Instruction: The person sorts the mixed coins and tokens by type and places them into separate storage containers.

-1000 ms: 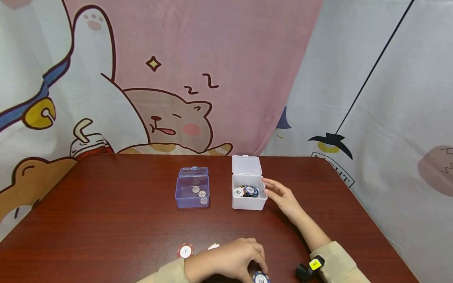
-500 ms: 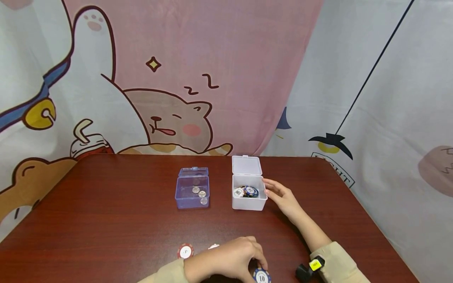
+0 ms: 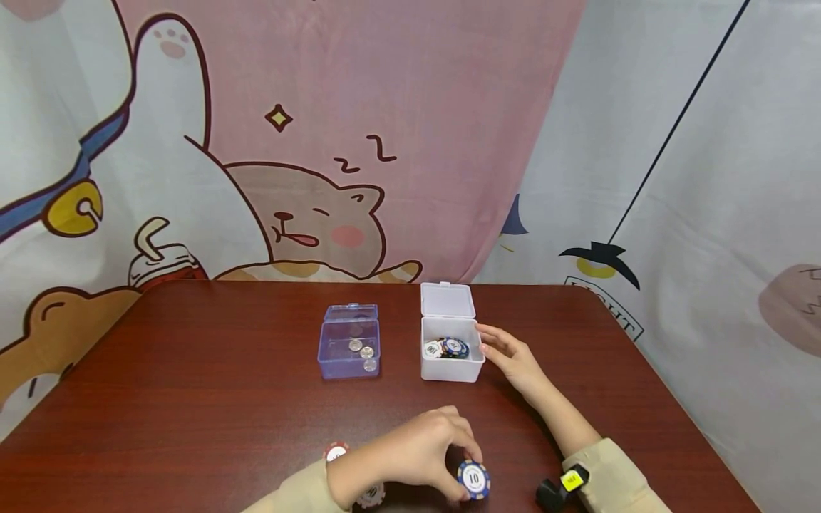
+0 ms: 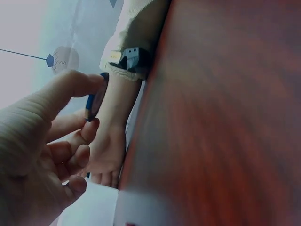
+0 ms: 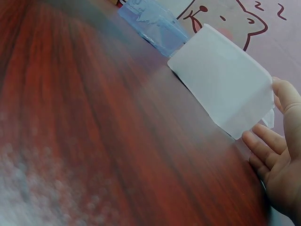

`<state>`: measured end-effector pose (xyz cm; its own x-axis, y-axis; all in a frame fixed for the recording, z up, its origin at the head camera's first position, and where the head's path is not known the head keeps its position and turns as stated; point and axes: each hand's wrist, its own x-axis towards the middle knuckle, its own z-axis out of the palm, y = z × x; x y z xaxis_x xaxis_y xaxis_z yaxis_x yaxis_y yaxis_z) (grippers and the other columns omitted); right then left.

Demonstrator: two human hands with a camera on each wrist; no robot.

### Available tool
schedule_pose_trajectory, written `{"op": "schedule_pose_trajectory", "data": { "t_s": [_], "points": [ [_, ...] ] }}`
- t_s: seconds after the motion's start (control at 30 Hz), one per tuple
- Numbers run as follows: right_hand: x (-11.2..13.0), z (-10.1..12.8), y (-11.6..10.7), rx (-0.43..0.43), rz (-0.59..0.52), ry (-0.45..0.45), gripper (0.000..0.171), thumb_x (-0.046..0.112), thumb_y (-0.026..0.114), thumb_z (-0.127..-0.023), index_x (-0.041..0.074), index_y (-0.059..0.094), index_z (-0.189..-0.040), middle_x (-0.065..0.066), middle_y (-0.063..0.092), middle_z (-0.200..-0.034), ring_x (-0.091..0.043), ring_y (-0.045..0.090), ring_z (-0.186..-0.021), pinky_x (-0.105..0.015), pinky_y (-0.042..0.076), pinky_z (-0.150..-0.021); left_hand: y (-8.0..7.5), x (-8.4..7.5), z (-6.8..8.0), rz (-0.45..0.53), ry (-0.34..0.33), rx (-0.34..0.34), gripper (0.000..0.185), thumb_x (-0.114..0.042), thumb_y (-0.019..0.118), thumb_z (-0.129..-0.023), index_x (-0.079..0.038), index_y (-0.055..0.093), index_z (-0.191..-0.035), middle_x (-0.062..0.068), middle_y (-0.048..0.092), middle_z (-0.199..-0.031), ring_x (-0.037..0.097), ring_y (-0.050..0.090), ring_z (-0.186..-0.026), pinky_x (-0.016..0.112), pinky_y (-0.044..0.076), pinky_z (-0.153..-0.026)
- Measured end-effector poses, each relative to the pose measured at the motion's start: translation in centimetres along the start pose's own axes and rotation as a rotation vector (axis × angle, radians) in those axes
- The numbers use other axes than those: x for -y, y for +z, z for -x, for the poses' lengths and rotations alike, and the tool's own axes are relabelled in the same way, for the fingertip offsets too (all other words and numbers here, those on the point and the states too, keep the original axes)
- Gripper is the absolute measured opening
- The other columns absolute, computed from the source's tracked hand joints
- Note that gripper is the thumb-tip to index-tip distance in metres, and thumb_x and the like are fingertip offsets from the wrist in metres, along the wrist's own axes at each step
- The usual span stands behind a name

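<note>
My left hand (image 3: 417,445) pinches a blue-edged poker chip (image 3: 474,479) marked 10 between thumb and finger, near the table's front. In the left wrist view the chip (image 4: 97,98) appears almost edge-on, lifted off the tabletop. The right hand (image 3: 516,365) touches the right side of a white plastic box (image 3: 452,370), its fingers extended. That box stands with its lid raised, and several poker chips (image 3: 454,348) lie inside. Under the left forearm, a red-edged chip (image 3: 336,450) and a dark-edged chip (image 3: 370,496) are partly hidden.
Left of the white box stands a translucent blue box (image 3: 340,369), lid raised, with a few silver coins (image 3: 366,352) inside. Both sit on a dark red wooden table (image 3: 192,399). A cartoon-printed curtain (image 3: 410,142) hangs behind the far edge.
The left hand has risen slightly away from the table's front edge with the blue chip, uncovering the dark-edged chip and covering part of the red one. The right hand stays on the box.
</note>
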<state>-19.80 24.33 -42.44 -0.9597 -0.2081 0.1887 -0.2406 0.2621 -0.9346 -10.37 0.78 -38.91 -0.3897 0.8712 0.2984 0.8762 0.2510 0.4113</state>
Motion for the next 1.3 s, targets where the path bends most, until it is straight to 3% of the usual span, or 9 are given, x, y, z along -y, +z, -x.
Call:
{"op": "schedule_pose_trajectory", "data": {
  "t_s": [0.17,0.33,0.6,0.83,1.1,1.3],
  "points": [
    [1.9,0.5,0.3,0.01,0.01,-0.013,0.042,0.005,0.056,-0.095,-0.005,0.048,-0.135,-0.029,0.05,-0.132,-0.042,0.047,-0.121,-0.056,0.037,-0.096,-0.8,0.3,-0.1,0.033,-0.035,-0.03,0.031,-0.026,0.087,-0.064,-0.019,0.074,-0.092,-0.019,0.059,-0.085,-0.005,0.043,-0.083,0.006,0.033,-0.075],
    [2.5,0.7,0.4,0.016,0.025,-0.008,0.041,0.004,0.055,-0.096,-0.007,0.047,-0.135,-0.03,0.049,-0.132,-0.043,0.047,-0.121,-0.052,0.039,-0.096,-1.5,0.6,-0.2,0.048,-0.064,-0.066,0.032,-0.025,0.087,-0.063,-0.017,0.075,-0.092,-0.018,0.06,-0.085,-0.004,0.043,-0.082,0.008,0.034,-0.075],
    [-0.2,0.0,0.0,0.002,0.01,-0.009,0.042,0.012,0.058,-0.096,0.004,0.051,-0.136,-0.022,0.053,-0.133,-0.035,0.049,-0.122,-0.049,0.039,-0.097,-2.7,1.4,-0.7,0.082,-0.115,-0.141,0.035,-0.022,0.087,-0.063,-0.013,0.074,-0.095,-0.014,0.062,-0.088,0.002,0.047,-0.086,0.011,0.038,-0.077],
    [-0.5,0.0,0.0,0.002,-0.002,-0.015,0.042,0.015,0.059,-0.096,0.006,0.052,-0.136,-0.021,0.053,-0.132,-0.034,0.049,-0.122,-0.036,0.041,-0.094,-3.7,2.5,-1.2,0.089,-0.137,-0.242,0.034,-0.019,0.086,-0.063,-0.011,0.073,-0.094,-0.009,0.063,-0.088,0.006,0.051,-0.087,0.018,0.04,-0.08],
    [-0.5,0.0,0.0,0.005,0.0,-0.011,0.042,0.014,0.059,-0.096,0.006,0.051,-0.137,-0.021,0.054,-0.132,-0.035,0.049,-0.122,-0.048,0.039,-0.096,-4.3,3.6,-1.7,0.093,-0.232,-0.328,0.035,-0.018,0.087,-0.063,-0.01,0.074,-0.095,-0.009,0.062,-0.087,0.011,0.05,-0.087,0.022,0.041,-0.076],
    [-0.6,-0.1,-0.1,0.009,-0.008,-0.012,0.042,0.012,0.059,-0.096,0.005,0.051,-0.136,-0.022,0.054,-0.131,-0.036,0.05,-0.121,-0.03,0.043,-0.092,-4.7,4.3,-2.1,0.093,-0.266,-0.4,0.036,-0.017,0.087,-0.062,-0.008,0.074,-0.094,-0.005,0.066,-0.09,0.012,0.051,-0.089,0.025,0.043,-0.077]
  ]
}}
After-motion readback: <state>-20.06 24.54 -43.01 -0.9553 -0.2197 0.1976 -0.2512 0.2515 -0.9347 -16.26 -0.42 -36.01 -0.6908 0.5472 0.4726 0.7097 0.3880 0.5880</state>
